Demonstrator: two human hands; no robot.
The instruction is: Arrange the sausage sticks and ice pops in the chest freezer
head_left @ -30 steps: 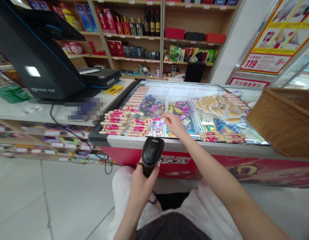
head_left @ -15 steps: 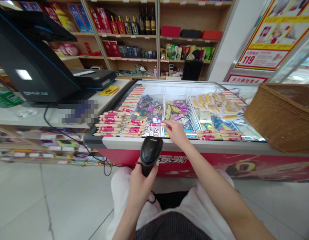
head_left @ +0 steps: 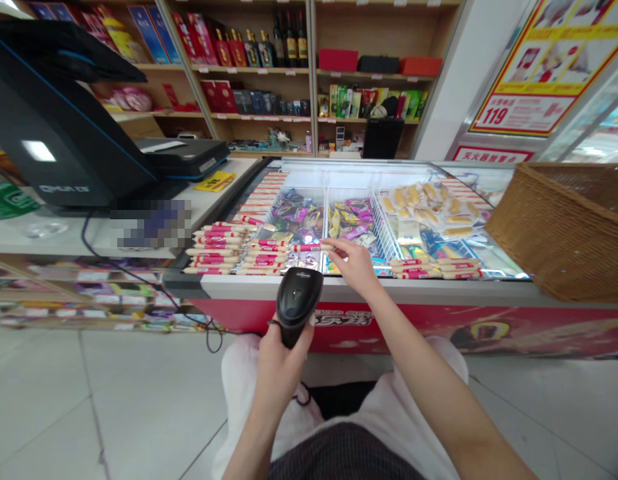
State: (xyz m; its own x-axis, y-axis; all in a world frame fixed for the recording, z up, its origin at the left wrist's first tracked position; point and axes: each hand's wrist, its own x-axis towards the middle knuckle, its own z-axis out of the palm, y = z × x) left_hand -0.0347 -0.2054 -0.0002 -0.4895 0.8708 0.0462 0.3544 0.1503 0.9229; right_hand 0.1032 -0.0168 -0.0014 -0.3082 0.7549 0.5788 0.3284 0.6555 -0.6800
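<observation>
My left hand [head_left: 283, 357] is wrapped round the grip of a black handheld barcode scanner [head_left: 299, 293], whose head points away from me toward the freezer. With thumb and fingers pinched, my right hand [head_left: 357, 265] holds one end of a wrapped sausage stick [head_left: 307, 247] with a red label. The stick lies level above the freezer's front edge, just beyond the scanner. To its left, similar sausage sticks [head_left: 216, 248] are piled in rows on the glass. A smaller group of them [head_left: 413, 268] lies to the right of my right hand.
The chest freezer [head_left: 223, 288] holds bagged goods and packs of yellow ice bars [head_left: 429, 200]. A wicker basket [head_left: 553, 233] stands at its right end. On the left counter are a black checkout scale [head_left: 73, 153] and a yellow tag [head_left: 215, 181]. A cable [head_left: 139, 271] hangs below.
The whole view has shifted slightly. Both hands keep their grips, on the scanner and on the sausage stick, with hardly any movement.
</observation>
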